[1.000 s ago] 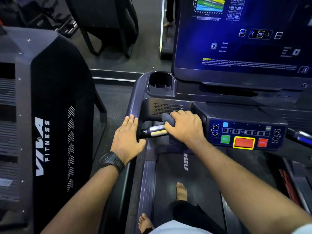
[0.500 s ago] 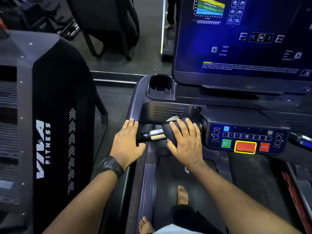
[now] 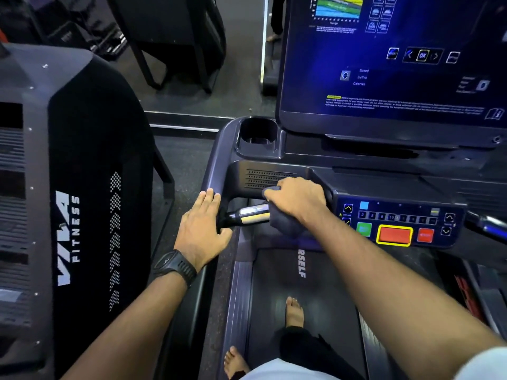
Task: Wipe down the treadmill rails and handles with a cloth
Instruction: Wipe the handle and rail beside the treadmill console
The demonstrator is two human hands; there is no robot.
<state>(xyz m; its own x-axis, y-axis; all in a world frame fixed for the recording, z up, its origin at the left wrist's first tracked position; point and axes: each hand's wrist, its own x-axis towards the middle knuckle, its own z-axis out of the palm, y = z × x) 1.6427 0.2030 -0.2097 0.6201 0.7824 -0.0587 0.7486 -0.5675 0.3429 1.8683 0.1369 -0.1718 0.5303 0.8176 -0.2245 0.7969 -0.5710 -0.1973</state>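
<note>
you stand on one treadmill belt (image 3: 315, 283) in a gym room. the belt is dark and has white letters on it. the floor (image 3: 189, 165) beside it is dark and speckled. one big black machine (image 3: 82, 215) stands close at your left, with "viva fitness" in white on its side. more dark gym gear stands farther back, too dim to count.

in front of you is one big blue screen (image 3: 397, 64), lit up. below it sit one cup holder (image 3: 256, 133) and one button panel (image 3: 397, 212). on the panel you can count one green button (image 3: 364, 229), one big red button (image 3: 394, 235) with a yellow edge, and one small red button (image 3: 425, 235).

you have two hands in view. your left hand (image 3: 201, 229) lies flat on the left rail (image 3: 216, 171), fingers straight and close together. one black watch (image 3: 175, 266) is on that wrist. your right hand (image 3: 297, 200) is curled over the one dark cloth (image 3: 285, 223) and grips it on the shiny handle (image 3: 251, 215). the cloth wraps the inner end of that handle, just beside the button panel, and part of it hangs under your hand. a second handle (image 3: 485, 224) shows at the far right, so there are two.

your two bare feet show below: one foot (image 3: 295, 311) on the belt, the other foot (image 3: 236, 362) near its left edge.
</note>
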